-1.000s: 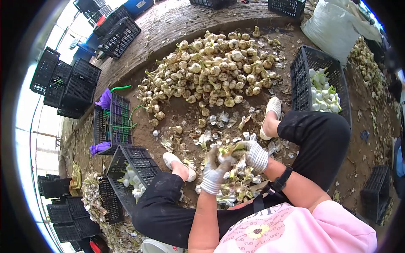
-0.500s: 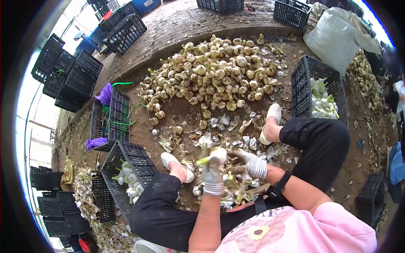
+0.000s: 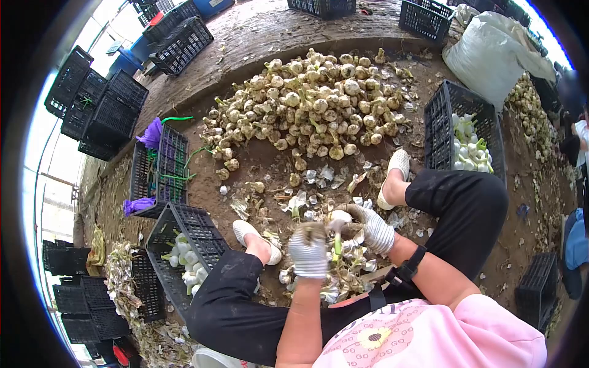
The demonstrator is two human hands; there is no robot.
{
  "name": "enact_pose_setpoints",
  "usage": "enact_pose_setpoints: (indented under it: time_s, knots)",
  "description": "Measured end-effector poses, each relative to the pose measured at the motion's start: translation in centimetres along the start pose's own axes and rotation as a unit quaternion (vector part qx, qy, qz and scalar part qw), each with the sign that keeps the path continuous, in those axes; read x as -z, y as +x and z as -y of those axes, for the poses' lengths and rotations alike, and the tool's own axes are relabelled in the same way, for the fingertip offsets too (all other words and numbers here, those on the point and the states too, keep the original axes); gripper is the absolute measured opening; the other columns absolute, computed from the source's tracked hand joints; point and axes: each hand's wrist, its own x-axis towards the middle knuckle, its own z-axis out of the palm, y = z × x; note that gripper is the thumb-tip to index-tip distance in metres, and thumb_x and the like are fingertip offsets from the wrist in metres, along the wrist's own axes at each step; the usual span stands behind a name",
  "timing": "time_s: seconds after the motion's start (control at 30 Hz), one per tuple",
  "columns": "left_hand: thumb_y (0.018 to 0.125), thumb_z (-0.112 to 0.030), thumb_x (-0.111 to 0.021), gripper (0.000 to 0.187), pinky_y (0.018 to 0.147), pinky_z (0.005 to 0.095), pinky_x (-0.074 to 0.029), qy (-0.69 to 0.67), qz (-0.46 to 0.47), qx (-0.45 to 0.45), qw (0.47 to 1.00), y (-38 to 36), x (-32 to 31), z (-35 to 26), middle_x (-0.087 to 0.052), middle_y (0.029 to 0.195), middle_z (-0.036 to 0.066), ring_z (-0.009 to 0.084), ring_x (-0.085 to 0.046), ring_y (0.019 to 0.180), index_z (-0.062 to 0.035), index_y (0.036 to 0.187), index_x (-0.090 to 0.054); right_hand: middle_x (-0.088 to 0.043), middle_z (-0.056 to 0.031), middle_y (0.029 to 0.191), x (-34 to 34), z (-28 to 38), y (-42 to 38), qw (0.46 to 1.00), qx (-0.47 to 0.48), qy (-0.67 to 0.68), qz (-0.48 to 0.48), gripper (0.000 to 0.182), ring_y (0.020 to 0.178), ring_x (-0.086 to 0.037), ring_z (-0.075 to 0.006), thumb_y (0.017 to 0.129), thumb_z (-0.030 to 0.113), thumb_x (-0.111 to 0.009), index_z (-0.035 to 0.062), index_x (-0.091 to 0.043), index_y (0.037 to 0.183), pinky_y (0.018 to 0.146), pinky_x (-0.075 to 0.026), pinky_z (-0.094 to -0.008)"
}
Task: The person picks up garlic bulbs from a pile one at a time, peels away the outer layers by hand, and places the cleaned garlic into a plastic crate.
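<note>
A white garlic bulb with a green stem hanging downward is between my two gloved hands. My right hand, in a grey-white work glove with dirty fingertips, has its fingers closed on the bulb from the right. Just left of the bulb, my left hand is curled with its back to me; whatever its fingers hold is hidden. Loose peelings and cut stems lie beneath both hands. Beyond my feet rises a large heap of unpeeled garlic bulbs.
Cleaned garlic fills part of a black crate on the right and another crate on the left. A crate with purple netting stands behind the left one. A white sack sits at the back right. Stacked crates line the left.
The garlic bulb has shifted right and turned, its stem now pointing down instead of left. My left hand has curled over and moved slightly away from the bulb, which my right hand grips.
</note>
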Motion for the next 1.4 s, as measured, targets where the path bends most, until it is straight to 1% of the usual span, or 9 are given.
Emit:
enact_pose_setpoints:
  time_s: [0.17,0.27,0.37,0.57,0.77,0.93,1.07,1.3,1.4]
  knots:
    - [0.083,-0.012,-0.058,0.008,0.052,0.0251,-0.045,0.13,-0.003,0.059,0.99,2.3,1.7,6.1,-0.059,0.066,0.004,0.0112,-0.052,0.057,-0.005,0.081,-0.059,-0.055,-0.0081,0.111,0.1,0.8,-1.1,0.981,-0.055,0.172,0.076,0.056,0.095,-0.058,-0.0161,0.08,0.023,-0.067,0.0009,-0.042,0.124,0.08,-0.049,-0.027]
    - [0.073,-0.019,-0.067,0.015,0.062,0.0311,-0.047,0.434,0.257,0.056,0.861,1.2,1.1,9.0,-0.062,0.075,0.008,0.013,-0.055,0.066,-0.009,0.083,-0.064,-0.057,-0.0073,0.107,0.5,0.7,-1.1,0.969,0.015,0.236,0.071,0.055,0.09,-0.059,-0.0158,0.077,0.026,-0.069,0.0045,-0.045,0.122,0.073,-0.05,-0.0259]
    - [0.078,-0.01,-0.065,0.019,0.068,0.0245,-0.047,0.015,0.166,0.224,0.96,1.7,1.0,6.7,-0.063,0.086,0.006,0.0114,-0.056,0.075,-0.0049,0.096,-0.063,-0.059,-0.0049,0.1,0.9,2.2,-1.2,0.983,-0.038,0.179,0.014,0.058,0.083,-0.059,-0.0134,0.073,0.03,-0.072,0.0063,-0.047,0.12,0.067,-0.049,-0.0243]
    - [0.076,-0.007,-0.068,0.021,0.068,0.0241,-0.046,0.188,0.097,-0.213,0.954,1.0,-0.9,-2.5,-0.058,0.081,0.003,0.0121,-0.056,0.075,-0.001,0.093,-0.058,-0.056,-0.0062,0.103,1.0,0.9,-1.0,1.0,0.01,0.022,0.014,0.05,0.093,-0.053,-0.0128,0.075,0.021,-0.072,0.0013,-0.047,0.115,0.081,-0.045,-0.0268]
    - [0.086,-0.01,-0.057,0.011,0.061,0.0269,-0.046,0.046,0.052,-0.074,0.995,1.0,-0.6,-1.2,-0.057,0.073,0.005,0.0105,-0.053,0.065,-0.0025,0.08,-0.053,-0.056,-0.0073,0.104,0.4,2.1,-1.8,0.998,0.008,0.018,0.051,0.05,0.095,-0.052,-0.0137,0.074,0.025,-0.073,0.0023,-0.049,0.112,0.083,-0.044,-0.0276]
    - [0.074,-0.012,-0.063,0.015,0.067,0.0384,-0.048,0.355,0.15,-0.096,0.918,1.0,0.1,7.1,-0.06,0.078,0.019,0.0345,-0.059,0.072,-0.0037,0.084,-0.055,-0.055,-0.0087,0.108,0.8,0.3,-0.9,0.989,-0.07,0.116,0.057,0.059,0.097,-0.056,-0.0166,0.07,0.027,-0.076,0.0042,-0.046,0.116,0.081,-0.049,-0.0326]
    - [0.088,-0.01,-0.055,0.011,0.054,0.0226,-0.044,-0.019,0.05,0.061,0.997,2.2,0.7,3.8,-0.053,0.069,0.0,0.0063,-0.048,0.059,-0.0069,0.078,-0.05,-0.048,-0.0149,0.122,2.2,-0.5,-0.5,0.959,-0.129,0.252,0.025,0.065,0.107,-0.054,-0.0265,0.075,0.025,-0.072,0.0082,-0.036,0.126,0.079,-0.053,-0.0382]
    - [0.085,-0.011,-0.06,0.009,0.056,0.0245,-0.049,-0.036,0.094,0.041,0.994,0.7,1.1,-3.1,-0.056,0.074,0.002,0.0084,-0.054,0.059,-0.0044,0.086,-0.053,-0.053,-0.0128,0.111,1.4,-0.9,-0.8,0.961,-0.078,0.247,0.098,0.07,0.095,-0.058,-0.0202,0.073,0.026,-0.073,0.0063,-0.035,0.129,0.074,-0.052,-0.0307]
    - [0.083,-0.006,-0.059,0.016,0.058,0.0302,-0.057,-0.319,-0.018,0.069,0.945,2.8,3.7,-4.6,-0.06,0.086,0.008,0.0189,-0.063,0.072,-0.006,0.098,-0.051,-0.056,-0.0089,0.104,0.7,0.2,-1.2,0.976,-0.047,0.178,0.113,0.076,0.085,-0.058,-0.0156,0.071,0.031,-0.074,0.0058,-0.035,0.13,0.065,-0.048,-0.0241]
